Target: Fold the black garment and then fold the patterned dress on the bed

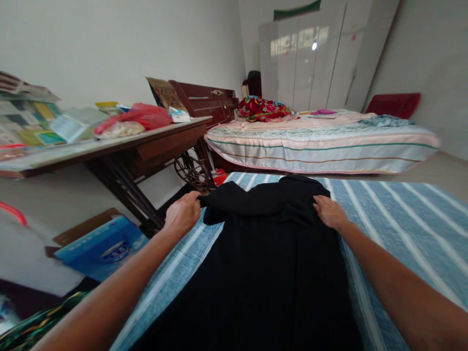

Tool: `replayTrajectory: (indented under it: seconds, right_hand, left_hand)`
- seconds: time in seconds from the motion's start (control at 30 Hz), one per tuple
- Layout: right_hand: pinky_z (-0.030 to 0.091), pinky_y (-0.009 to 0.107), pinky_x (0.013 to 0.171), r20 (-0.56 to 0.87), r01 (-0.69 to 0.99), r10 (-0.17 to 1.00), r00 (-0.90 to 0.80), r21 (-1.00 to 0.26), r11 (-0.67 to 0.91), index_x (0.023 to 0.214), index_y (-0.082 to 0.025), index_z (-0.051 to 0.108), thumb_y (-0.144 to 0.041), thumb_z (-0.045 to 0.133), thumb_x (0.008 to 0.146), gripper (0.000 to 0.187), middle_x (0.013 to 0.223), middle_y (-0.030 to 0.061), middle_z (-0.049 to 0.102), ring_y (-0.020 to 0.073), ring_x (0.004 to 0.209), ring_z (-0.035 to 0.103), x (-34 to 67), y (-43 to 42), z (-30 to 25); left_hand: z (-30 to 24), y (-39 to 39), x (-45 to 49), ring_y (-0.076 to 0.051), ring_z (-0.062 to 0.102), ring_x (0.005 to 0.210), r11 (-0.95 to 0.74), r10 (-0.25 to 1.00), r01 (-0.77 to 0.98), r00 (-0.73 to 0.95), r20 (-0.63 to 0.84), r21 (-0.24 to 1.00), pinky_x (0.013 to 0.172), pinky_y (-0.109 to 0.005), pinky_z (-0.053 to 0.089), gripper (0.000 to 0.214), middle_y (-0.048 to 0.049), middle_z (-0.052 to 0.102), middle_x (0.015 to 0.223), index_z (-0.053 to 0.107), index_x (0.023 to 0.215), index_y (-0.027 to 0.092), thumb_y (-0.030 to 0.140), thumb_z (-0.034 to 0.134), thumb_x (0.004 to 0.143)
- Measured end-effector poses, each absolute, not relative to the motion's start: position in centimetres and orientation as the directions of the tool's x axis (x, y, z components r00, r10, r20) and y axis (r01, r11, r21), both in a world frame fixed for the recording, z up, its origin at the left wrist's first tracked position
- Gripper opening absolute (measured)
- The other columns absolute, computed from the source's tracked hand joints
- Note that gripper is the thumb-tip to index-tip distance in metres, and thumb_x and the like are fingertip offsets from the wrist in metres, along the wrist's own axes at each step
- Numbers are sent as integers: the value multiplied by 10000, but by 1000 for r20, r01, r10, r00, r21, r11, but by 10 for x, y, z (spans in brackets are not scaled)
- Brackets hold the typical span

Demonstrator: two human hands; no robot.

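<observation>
A long black garment [266, 273] lies spread over a blue-and-white striped bed cover [402, 229], its upper end pointing away from me. One sleeve [252, 197] is drawn across the top part toward the left. My left hand [184, 213] is closed on the end of that sleeve, just past the bed's left edge. At the upper right side of the garment, my right hand [330, 211] has its fingers bent over the cloth edge, gripping it. The cloth is bunched between the two hands, and its lower end runs out of view.
On the left stands a sewing machine table [164, 131] with a red plastic bag [146, 117] and boxes on top. Below it is a blue carton [106, 248]. A second bed [321, 151] with a floral red bundle [263, 108] and white wardrobes [310, 63] are behind.
</observation>
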State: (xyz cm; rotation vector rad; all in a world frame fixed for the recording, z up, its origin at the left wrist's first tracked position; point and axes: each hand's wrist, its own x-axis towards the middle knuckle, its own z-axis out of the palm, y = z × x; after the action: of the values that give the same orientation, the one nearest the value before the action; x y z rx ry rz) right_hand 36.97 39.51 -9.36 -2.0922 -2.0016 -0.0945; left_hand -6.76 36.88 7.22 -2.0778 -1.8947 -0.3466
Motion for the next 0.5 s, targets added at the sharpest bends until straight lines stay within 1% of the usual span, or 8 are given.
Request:
replayTrajectory:
  seconds: [0.07,0.1,0.13,0.17,0.27,0.4,0.43,0.5]
  right_hand:
    - [335,427,1025,213,991,976,56,-129,-29,1329,-131,426,-324,254,945,463,1388,135,438,247,1277,388,369,395,-93]
    - [335,425,1025,212,991,976,56,-128,-29,1331,-136,425,-323,254,945,462,1390,131,436,244,1276,389,369,395,-92]
    - [334,423,1026,211,991,976,57,-127,-30,1332,-140,425,-323,252,946,461,1391,127,436,242,1276,388,369,395,-92]
    - [332,421,1028,210,992,976,58,-125,-32,1334,-141,423,-324,250,946,462,1392,125,436,240,1277,387,369,395,-91]
    - [324,421,1032,207,992,976,64,-122,-39,1339,-136,419,-329,247,947,470,1392,127,435,243,1277,385,368,395,-90]
    - [322,421,1032,203,992,977,65,-122,-40,1343,-142,416,-335,247,948,470,1397,125,430,241,1277,384,369,394,-89]
    - [322,421,1032,203,992,977,65,-121,-41,1344,-142,414,-335,246,949,471,1399,126,427,241,1277,384,369,394,-90]
    - [325,421,1029,202,992,977,67,-120,-44,1345,-141,412,-333,249,949,470,1398,129,426,242,1273,389,369,395,-91]
  left_hand:
    - [70,376,-79,-207,630,896,-99,938,990,59,341,101,802,-279,468,364,-65,667,976,550,1117,174,285,357,829]
    - [70,379,-82,-198,631,911,-124,936,980,63,347,155,819,-265,465,377,-55,673,986,549,1121,177,295,368,812]
    - [72,381,-84,-194,631,924,-150,929,973,78,362,177,830,-259,462,387,-49,676,998,553,1121,182,304,372,801]
    - [76,382,-84,-195,631,927,-176,920,970,101,379,169,836,-260,460,394,-45,677,1008,559,1117,189,312,370,794]
    - [96,375,-80,-201,634,896,-204,887,977,162,433,53,837,-275,455,409,-44,678,1001,583,1097,200,320,342,790]
    - [113,358,-84,-186,626,873,-142,830,989,137,541,-32,820,-263,449,386,-31,674,965,600,1029,205,316,334,773]
    - [113,354,-89,-184,621,866,-138,833,989,146,534,-55,809,-260,448,369,-28,671,959,602,996,208,314,336,763]
    - [108,348,-100,-180,615,812,-136,883,986,164,439,-95,759,-253,449,322,-18,668,897,599,909,219,308,341,737]
